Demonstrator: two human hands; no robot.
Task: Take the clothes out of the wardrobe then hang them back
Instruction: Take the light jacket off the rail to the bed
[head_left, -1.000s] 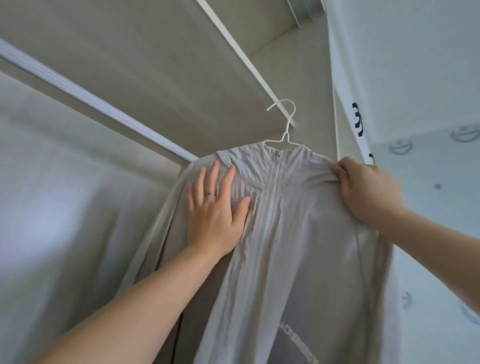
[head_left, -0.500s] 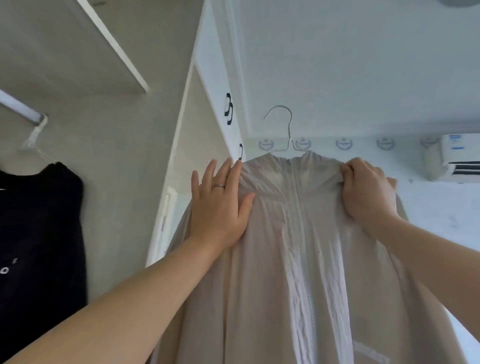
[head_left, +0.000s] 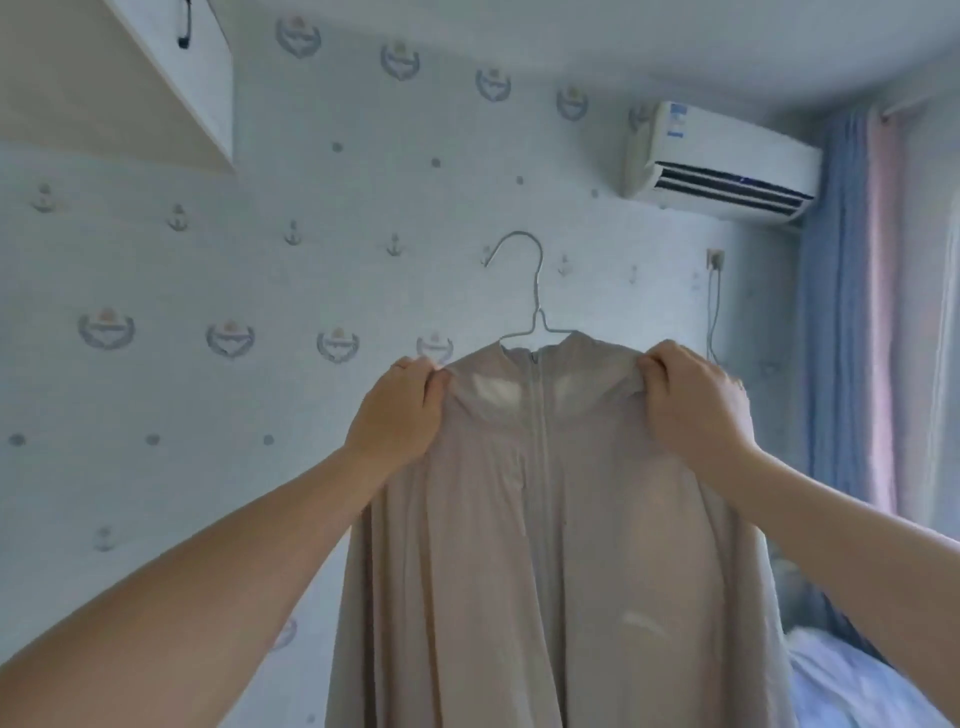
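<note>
Pale blue anchor-print wallpaper is seen behind it all, with a white wall-mounted air conditioner up right, a blue curtain beside it and a white wardrobe corner top left. The unit's blue sticker is too blurry to be read. The long beige zip-front garment is held up mid-air on a thin silver wire hanger, well apart from the wardrobe. Each shoulder is pinched in a tight grip, left hand and right hand raised, fingers curled.

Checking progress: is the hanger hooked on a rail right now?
No, the hanger hook stands free in the air, with only the patterned wall behind it.
</note>
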